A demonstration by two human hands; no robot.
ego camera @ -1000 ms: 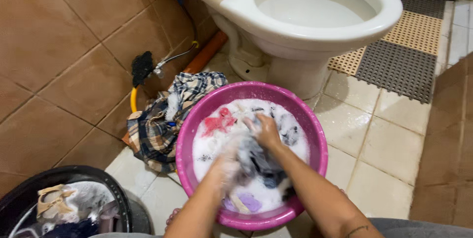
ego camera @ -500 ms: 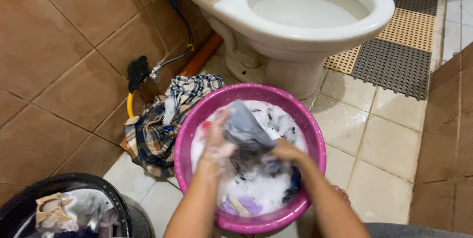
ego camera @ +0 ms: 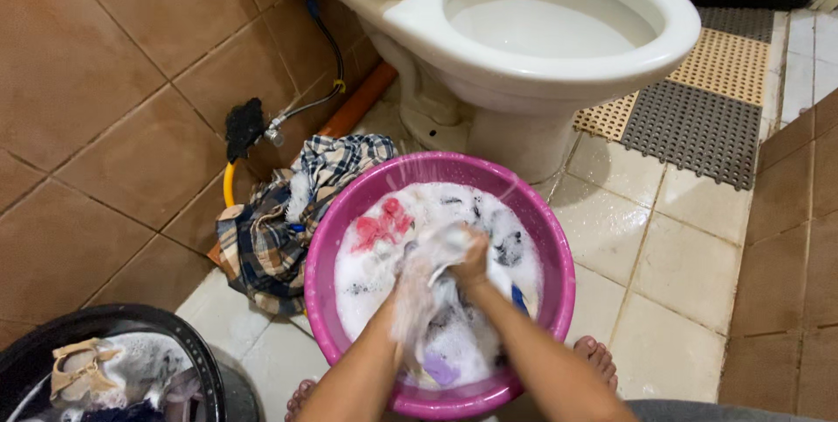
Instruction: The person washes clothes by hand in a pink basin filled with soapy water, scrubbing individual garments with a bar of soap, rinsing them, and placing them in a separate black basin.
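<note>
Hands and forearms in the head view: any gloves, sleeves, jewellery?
Both forearms are bare, with no sleeves in view. The left hand is coated in white soap foam and motion-blurred; the right hand is wet with foam patches. No gloves, watch or bracelets show. Rings cannot be ruled out under the foam.

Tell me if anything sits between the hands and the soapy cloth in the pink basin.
Nothing visible does. The left hand and right hand both already grip the foam-covered cloth over the pink basin. Only suds cover it; the red garment floats apart, toward the left.
</note>
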